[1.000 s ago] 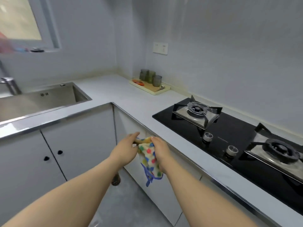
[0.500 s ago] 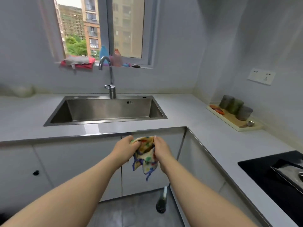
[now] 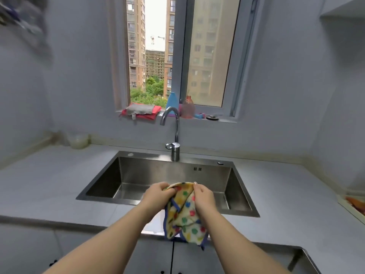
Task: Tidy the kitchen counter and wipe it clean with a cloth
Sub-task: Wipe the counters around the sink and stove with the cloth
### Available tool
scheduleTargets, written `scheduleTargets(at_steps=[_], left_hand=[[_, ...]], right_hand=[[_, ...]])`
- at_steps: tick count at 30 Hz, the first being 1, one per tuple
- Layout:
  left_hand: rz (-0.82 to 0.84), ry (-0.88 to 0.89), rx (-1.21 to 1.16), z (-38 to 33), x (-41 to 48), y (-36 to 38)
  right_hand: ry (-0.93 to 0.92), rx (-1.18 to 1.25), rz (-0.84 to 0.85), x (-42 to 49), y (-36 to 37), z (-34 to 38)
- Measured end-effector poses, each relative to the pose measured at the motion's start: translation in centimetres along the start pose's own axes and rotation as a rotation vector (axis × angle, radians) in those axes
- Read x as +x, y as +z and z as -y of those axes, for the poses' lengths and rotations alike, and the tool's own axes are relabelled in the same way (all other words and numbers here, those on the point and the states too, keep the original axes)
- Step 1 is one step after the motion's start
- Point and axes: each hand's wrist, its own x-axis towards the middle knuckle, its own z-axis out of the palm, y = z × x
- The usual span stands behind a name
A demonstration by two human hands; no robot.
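A yellow cloth (image 3: 184, 218) with coloured dots and a blue border hangs bunched between both my hands, over the front edge of the steel sink (image 3: 240, 194). My left hand (image 3: 159, 195) grips its upper left part. My right hand (image 3: 203, 198) grips its upper right part, thumb on top. The lower end of the cloth dangles down past the grey counter (image 3: 49, 186) edge in front of the cabinet doors.
A curved chrome tap (image 3: 174, 135) stands behind the sink. The windowsill holds red and grey cloths (image 3: 141, 111), a blue bottle (image 3: 171, 100) and a pink bottle (image 3: 187, 107). A pale bowl (image 3: 79, 141) sits at the back left. A tray edge (image 3: 351, 206) shows at far right.
My view has swung left from the hob to face the sink and window. Both hands have kept hold of the cloth and now hold it over the sink's front edge.
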Motion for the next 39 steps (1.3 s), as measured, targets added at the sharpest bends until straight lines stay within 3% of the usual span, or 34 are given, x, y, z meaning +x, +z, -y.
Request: scheduleTargets(at_steps=[8,21,26,29,32,39], left_hand=[[-0.053,-0.063,-0.086,1.6,10.2,-3.4],[0.207,-0.034,-0.073,3.1,27.7,-10.1],[0.283,0.02,0.119,4.4,32.2,-10.5],[0.45,0.004,0.02,5.1,33.2,-10.3],[0.62,-0.046,-0.174,6.1,33.8,-9.8],[0.285,-0.05,0.017,6.3,36.1,-8.8]], right_hand=[[0.001,0.009,0.048,8.5,4.9,2.9],[0.106,0.109,-0.066,22.1,15.1,6.4],[0.209,0.154,-0.086,24.9,17.1,6.4],[0.248,0.187,-0.131,26.4,17.5,6.3],[0.317,0.335,-0.071,27.6,18.1,7.2],[0.256,0.336,0.141,29.7,18.5,8.3]])
